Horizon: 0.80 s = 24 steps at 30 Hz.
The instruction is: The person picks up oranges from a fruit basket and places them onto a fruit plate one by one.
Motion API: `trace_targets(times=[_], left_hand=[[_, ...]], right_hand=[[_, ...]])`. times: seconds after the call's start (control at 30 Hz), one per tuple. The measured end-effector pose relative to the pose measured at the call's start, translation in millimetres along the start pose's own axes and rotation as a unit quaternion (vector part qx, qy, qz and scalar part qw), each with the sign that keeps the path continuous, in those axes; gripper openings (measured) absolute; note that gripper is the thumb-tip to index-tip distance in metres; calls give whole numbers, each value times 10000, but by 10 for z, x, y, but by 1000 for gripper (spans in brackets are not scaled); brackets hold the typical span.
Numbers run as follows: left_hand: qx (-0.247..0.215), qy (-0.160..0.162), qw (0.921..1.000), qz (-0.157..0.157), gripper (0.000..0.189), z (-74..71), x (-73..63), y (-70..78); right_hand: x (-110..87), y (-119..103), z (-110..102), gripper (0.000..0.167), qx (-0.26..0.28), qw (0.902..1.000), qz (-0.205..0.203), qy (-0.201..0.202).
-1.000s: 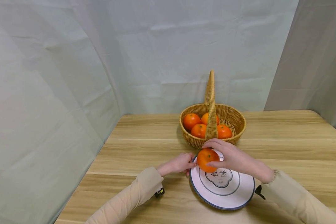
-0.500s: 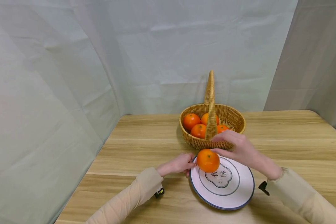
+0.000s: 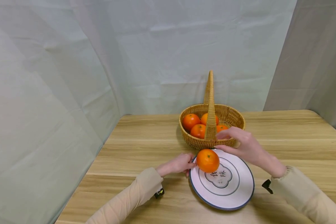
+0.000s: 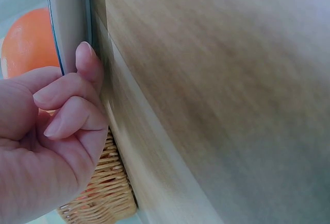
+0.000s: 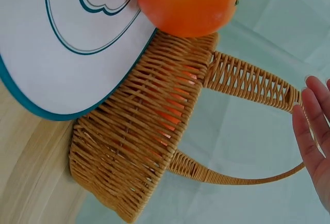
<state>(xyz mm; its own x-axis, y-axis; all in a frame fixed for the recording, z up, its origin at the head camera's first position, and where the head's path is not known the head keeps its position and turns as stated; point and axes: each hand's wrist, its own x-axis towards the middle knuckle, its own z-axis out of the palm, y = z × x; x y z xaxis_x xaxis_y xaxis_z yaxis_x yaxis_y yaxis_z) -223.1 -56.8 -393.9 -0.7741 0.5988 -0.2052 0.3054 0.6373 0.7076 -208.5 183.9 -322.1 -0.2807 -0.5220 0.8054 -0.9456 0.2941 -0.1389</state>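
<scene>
A white plate (image 3: 235,194) with blue rings and printed characters lies on the wooden table. On its upper left part sits a single orange (image 3: 207,161). My left hand (image 3: 180,163) pinches the plate's left rim; in the left wrist view its curled fingers (image 4: 77,113) are at the edge, right beside the orange. My right hand (image 3: 247,144) hovers over the plate's far right side, thumb and fingers apart with nothing between them. It overlaps the front of the wicker basket (image 3: 194,141) in the head view. The right wrist view shows its straight fingertips (image 5: 312,113).
Directly behind the plate stands the basket, its tall arched handle (image 3: 211,102) rising over the middle. Several oranges (image 3: 191,122) lie inside, mostly to the left. Table surface (image 3: 145,140) extends on both sides, and a pale cloth (image 3: 168,56) hangs behind.
My right hand has let go of the orange and drawn back up and to the right. The orange stays on the plate, and my left hand has kept its place at the rim.
</scene>
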Motion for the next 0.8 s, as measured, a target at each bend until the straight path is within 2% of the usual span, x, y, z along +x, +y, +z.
trace_targets(times=[0.8], left_hand=[[62, 44, 10000, 33, 10, 3, 3, -10]], right_hand=[[-80, 122, -83, 37, -355, 9991, 208, 129]])
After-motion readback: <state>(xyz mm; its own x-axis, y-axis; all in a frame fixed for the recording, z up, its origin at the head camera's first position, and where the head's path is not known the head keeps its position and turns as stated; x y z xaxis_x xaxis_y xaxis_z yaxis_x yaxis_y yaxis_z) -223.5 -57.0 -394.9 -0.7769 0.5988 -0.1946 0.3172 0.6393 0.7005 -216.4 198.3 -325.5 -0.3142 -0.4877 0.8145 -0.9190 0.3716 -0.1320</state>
